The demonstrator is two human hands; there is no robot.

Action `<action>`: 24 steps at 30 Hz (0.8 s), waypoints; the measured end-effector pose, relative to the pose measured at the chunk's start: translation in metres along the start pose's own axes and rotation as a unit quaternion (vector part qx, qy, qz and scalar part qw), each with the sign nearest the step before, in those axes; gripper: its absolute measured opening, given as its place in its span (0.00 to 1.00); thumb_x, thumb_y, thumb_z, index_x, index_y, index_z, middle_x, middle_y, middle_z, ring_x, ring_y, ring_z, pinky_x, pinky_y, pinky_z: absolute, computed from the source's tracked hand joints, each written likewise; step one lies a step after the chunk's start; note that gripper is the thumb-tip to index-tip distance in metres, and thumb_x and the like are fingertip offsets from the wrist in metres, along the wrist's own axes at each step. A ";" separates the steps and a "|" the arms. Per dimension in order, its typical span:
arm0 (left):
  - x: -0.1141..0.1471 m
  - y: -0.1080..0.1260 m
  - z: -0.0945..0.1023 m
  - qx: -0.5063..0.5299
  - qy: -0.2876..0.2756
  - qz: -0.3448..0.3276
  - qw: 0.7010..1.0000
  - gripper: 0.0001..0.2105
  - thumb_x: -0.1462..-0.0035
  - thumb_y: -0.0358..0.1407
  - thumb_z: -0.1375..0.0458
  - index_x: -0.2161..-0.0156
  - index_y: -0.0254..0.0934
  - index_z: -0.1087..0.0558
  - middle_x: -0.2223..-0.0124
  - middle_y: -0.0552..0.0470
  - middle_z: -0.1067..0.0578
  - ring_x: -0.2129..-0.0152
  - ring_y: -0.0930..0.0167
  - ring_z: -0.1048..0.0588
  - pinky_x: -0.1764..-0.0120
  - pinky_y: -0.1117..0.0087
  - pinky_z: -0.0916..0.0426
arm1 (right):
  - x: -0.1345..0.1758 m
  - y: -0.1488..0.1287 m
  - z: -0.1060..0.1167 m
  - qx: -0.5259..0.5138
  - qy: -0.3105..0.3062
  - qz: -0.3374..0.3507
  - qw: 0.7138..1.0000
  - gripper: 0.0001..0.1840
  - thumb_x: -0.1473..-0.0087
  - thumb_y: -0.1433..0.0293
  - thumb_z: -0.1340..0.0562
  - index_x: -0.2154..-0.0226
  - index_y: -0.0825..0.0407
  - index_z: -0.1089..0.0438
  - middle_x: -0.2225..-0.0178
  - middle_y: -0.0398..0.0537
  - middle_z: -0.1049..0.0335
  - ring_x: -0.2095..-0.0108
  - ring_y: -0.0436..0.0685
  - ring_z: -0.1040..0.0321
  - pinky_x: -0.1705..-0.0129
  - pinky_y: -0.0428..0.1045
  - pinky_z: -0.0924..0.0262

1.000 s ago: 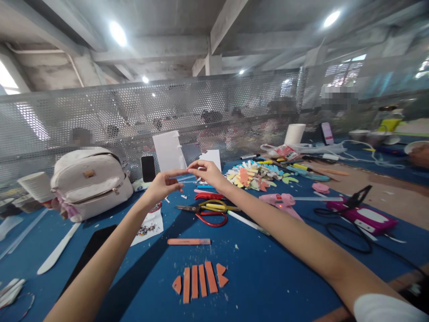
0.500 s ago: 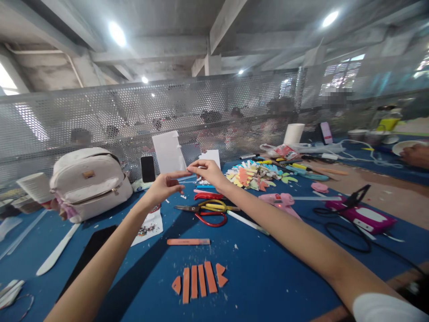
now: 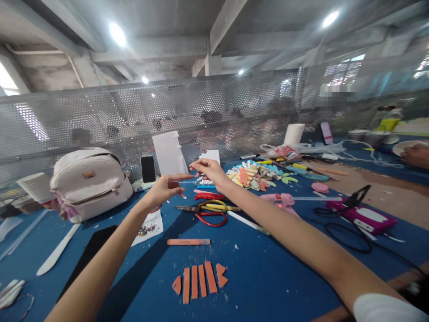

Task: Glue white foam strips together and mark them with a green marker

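My left hand (image 3: pixel 166 187) is raised over the table with its index finger stretched to the right and the thumb apart below it, holding nothing I can see. Just right of that fingertip, my right hand (image 3: pixel 210 171) has its fingers drawn together in a pinch; whatever is between them is too small to make out. Under the hands lie red-handled scissors (image 3: pixel 211 219) beside a yellow-handled tool (image 3: pixel 214 205). Nearer to me are an orange marker (image 3: pixel 188 242) and a fish-like row of cut orange pieces (image 3: pixel 202 281), made of strips with pointed and notched ends.
A white backpack (image 3: pixel 90 185) and a phone (image 3: pixel 148 169) stand at the back left. On the right are a heap of coloured scraps (image 3: pixel 251 174), a pink glue gun (image 3: pixel 281 200) and a purple box with a black cable (image 3: pixel 365 217). Another person's hand (image 3: pixel 417 155) shows far right.
My two hands have drawn slightly apart; their fingertips were touching or nearly so before. Things on the table lie as they did.
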State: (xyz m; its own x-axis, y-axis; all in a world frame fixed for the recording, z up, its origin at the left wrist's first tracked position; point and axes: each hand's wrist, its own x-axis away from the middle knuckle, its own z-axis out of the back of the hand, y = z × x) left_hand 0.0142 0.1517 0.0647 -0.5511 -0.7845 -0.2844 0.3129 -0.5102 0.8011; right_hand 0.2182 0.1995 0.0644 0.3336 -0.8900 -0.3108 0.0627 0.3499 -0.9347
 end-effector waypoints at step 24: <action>0.000 -0.005 0.004 -0.029 0.021 0.013 0.999 0.14 0.37 0.39 0.41 0.48 0.36 0.30 0.49 0.46 0.27 0.59 0.67 0.25 0.57 0.60 0.27 | 0.001 0.006 -0.006 0.023 -0.030 -0.011 0.999 0.17 0.37 0.64 0.39 0.48 0.54 0.33 0.49 0.52 0.32 0.54 0.59 0.30 0.53 0.58 0.31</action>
State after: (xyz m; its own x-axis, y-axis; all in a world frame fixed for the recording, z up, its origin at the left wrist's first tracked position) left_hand 0.0095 0.1561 0.0631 -0.5092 -0.8115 -0.2867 0.3720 -0.5080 0.7769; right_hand 0.2130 0.1992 0.0573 0.3872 -0.8790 -0.2783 0.1127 0.3447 -0.9319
